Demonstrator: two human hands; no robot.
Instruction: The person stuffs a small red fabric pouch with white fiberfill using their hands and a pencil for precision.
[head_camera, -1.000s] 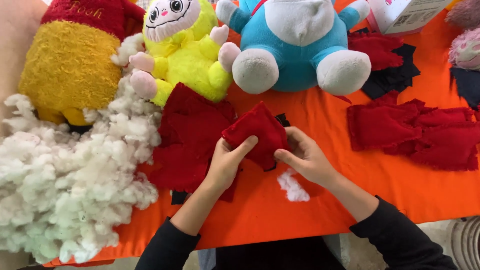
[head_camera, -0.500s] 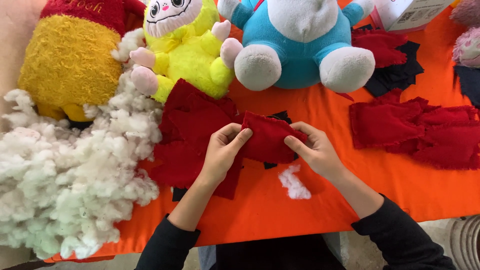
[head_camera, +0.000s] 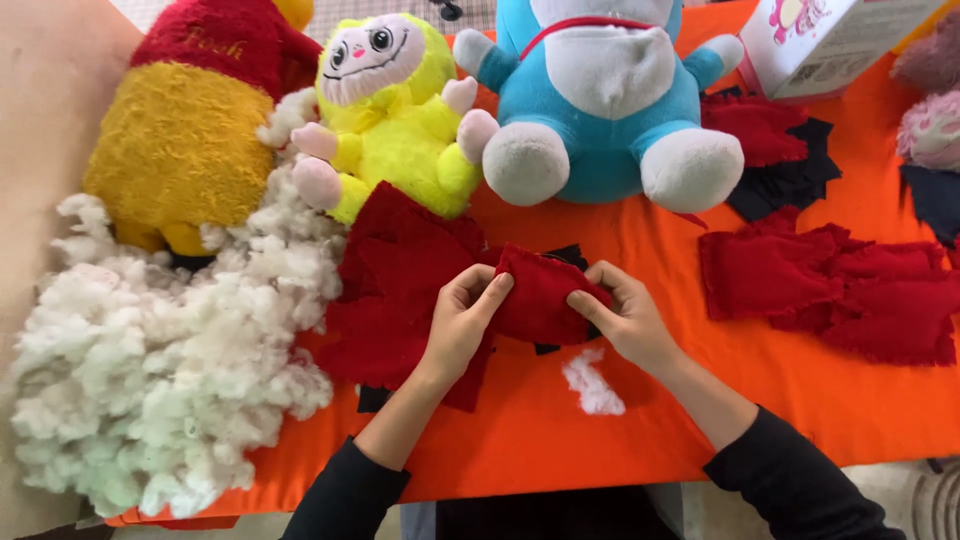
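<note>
left hand (head_camera: 458, 325) and right hand (head_camera: 622, 318) pinch small red felt pouch (head_camera: 540, 297), already plump; loose white stuffing heap (head_camera: 150, 350) at 9 o'clock, unstuffed flat red felt pieces (head_camera: 830, 285) at 3 o'clock.

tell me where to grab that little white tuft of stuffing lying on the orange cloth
Pinch the white tuft at its upper, thicker end, coming straight down from above. It lies flat and loose on the orange cloth, just below the right hand, with nothing over it.
</note>
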